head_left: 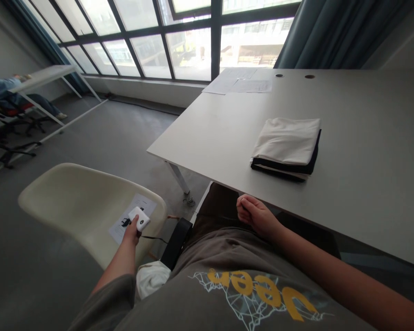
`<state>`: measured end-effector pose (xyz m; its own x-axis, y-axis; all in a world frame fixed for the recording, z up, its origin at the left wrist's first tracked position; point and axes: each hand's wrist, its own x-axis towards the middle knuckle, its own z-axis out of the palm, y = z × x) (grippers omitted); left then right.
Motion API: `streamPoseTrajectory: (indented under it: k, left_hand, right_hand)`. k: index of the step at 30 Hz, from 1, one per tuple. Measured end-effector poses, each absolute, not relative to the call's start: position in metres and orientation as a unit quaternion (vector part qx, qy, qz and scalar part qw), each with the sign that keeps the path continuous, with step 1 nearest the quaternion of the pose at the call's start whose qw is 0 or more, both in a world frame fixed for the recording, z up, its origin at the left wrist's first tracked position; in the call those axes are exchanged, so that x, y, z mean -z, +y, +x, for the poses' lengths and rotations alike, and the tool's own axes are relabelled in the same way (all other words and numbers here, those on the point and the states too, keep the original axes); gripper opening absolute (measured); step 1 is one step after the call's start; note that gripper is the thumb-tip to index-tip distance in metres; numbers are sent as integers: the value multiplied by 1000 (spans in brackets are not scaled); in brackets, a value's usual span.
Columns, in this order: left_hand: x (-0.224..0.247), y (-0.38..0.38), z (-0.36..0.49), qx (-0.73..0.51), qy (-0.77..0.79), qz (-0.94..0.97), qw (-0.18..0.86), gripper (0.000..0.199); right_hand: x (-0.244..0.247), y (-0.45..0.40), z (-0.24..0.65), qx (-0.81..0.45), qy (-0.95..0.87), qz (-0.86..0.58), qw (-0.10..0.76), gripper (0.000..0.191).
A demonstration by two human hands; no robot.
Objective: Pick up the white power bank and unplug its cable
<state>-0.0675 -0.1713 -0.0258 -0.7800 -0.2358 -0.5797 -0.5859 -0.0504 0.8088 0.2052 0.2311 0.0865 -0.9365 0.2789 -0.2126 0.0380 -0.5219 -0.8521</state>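
My left hand (131,231) reaches out to the left and holds a small white device (140,218) with a dark round mark, a thin black cable trailing from it. The device hovers over a printed paper sheet (122,225) lying on the seat of a cream plastic chair (72,202). My right hand (255,214) rests in a loose fist on my lap, just under the front edge of the white table (365,151). A stack of folded cloth, white on top of black (287,148), lies on the table ahead of my right hand.
Paper sheets (239,82) lie at the table's far edge near two cable holes. A white cloth bundle (152,278) sits beside my hip. At far left another person (7,89) sits at a white table by office chairs. Large windows and a curtain stand behind.
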Motion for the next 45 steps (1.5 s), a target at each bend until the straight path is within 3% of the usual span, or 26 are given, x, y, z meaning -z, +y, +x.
streamPoseTrajectory:
  k: [9,16,18,23,26,30,41,45]
  left_hand:
    - [-61,-113,-103,-850,481,-183,110,36]
    - [-136,-42,-61,-904,378,-124,155,38]
    - [-151,-23,-39,-905,374,-117,166,37]
    - [-162,25,39,-891,377,-87,236,44]
    - [-157,49,85,-868,378,-90,310,48]
    - [-153,67,120,-829,394,-95,386,52]
    - [-149,82,145,-794,443,-17,417,63]
    - [-153,85,148,-785,431,3,445,72]
  right_hand:
    - [-119,258,204,-754,-614,-127,195,37]
    - [-200,288,237,-654,-651,-83,375,29]
    - [-213,282,244,-622,-691,-83,358,24]
    - [-198,239,243,-516,-827,-104,198,15]
    - [-181,222,244,-488,-849,-122,161,24]
    - [-170,219,262,-471,-844,-169,191,21]
    - [-160,217,298,-464,-812,-226,271,15]
    - [-158,217,308,-563,-732,-227,308,26]
